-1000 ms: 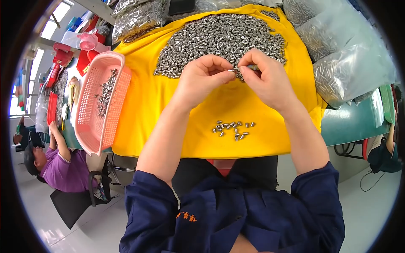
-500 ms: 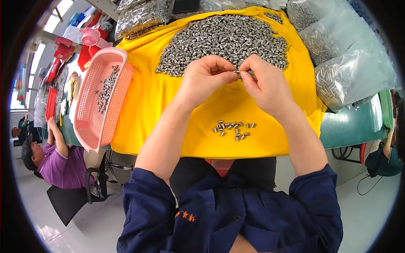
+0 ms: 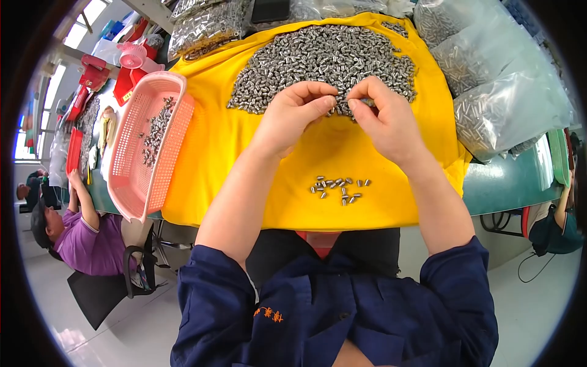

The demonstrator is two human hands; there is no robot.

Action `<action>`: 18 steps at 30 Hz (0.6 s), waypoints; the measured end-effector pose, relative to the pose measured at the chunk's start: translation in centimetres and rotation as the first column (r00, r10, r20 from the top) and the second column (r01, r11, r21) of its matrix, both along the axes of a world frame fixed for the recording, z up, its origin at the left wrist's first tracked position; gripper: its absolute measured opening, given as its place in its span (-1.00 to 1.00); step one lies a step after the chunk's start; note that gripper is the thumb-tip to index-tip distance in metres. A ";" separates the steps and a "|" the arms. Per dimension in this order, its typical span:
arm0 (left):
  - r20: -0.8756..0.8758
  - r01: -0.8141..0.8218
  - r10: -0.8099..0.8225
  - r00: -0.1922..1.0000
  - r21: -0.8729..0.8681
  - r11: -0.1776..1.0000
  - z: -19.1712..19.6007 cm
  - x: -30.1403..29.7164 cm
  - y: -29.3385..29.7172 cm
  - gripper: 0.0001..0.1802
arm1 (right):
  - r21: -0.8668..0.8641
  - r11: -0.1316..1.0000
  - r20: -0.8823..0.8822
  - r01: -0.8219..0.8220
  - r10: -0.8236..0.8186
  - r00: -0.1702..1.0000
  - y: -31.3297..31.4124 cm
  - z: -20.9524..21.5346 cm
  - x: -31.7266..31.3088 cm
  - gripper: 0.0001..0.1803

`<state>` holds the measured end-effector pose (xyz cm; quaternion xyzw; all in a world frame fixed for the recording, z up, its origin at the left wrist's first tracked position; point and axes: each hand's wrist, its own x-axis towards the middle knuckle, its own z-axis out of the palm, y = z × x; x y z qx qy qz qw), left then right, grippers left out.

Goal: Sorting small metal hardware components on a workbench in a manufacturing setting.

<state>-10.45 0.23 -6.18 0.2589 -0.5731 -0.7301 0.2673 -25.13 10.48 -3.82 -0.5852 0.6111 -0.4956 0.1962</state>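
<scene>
Just past the near edge of a heap of small metal cylinders (image 3: 324,58), my two hands face each other, their fingertips a short gap apart. The thumb and forefinger of my left hand (image 3: 296,116) are pinched together; what sits between them, if anything, is too small to make out. My right hand (image 3: 388,122) is curled likewise, thumb and forefinger close together, with any held piece hidden. Closer to my body, a small scattered group of the same metal cylinders (image 3: 343,189) lies on the yellow cloth (image 3: 195,189).
On the left stands a pink perforated basket (image 3: 167,165) with some metal parts inside. Clear bags of metal pieces (image 3: 486,116) line the right side; more bags (image 3: 205,30) and a dark phone (image 3: 270,10) lie at the back. A person in purple (image 3: 92,244) sits to the left.
My hands have drawn slightly apart at the fingertips, where they met around a small piece before. The scattered group of cylinders has stayed put.
</scene>
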 end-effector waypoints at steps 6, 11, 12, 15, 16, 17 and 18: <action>-0.232 0.158 -0.077 0.970 0.353 0.922 0.2 0.0 0.2 -0.87 | -0.011 1.000 0.138 -0.029 0.030 0.990 -0.1 -0.4 -0.2 -0.93; -0.318 0.216 -0.099 0.943 0.357 0.909 0.0 -0.1 0.2 -0.87 | -0.045 0.998 0.125 -0.031 0.036 0.992 -0.2 -0.5 -0.2 -0.93; -0.318 0.216 -0.099 0.943 0.358 0.908 0.0 -0.1 0.3 -0.87 | -0.059 0.998 0.136 -0.034 0.042 0.990 -0.2 -0.6 -0.2 -0.93; -0.296 0.195 -0.094 0.950 0.332 0.923 -0.1 -0.1 0.3 -0.87 | -0.051 0.998 0.109 -0.030 0.035 0.993 -0.2 -0.4 -0.1 -0.93; -0.287 0.183 -0.089 0.954 0.321 0.929 -0.1 -0.1 0.4 -0.87 | -0.051 0.998 0.109 -0.030 0.035 0.993 -0.1 -0.2 0.0 -0.93; -0.277 0.171 -0.083 0.957 0.309 0.936 0.0 -0.1 0.4 -0.87 | -0.032 0.999 0.016 -0.026 0.027 1.000 0.1 0.2 0.1 -0.94; -0.278 0.171 -0.083 0.957 0.310 0.935 0.0 -0.2 0.5 -0.87 | -0.014 1.000 -0.078 -0.020 0.018 0.997 0.3 0.4 0.1 -0.94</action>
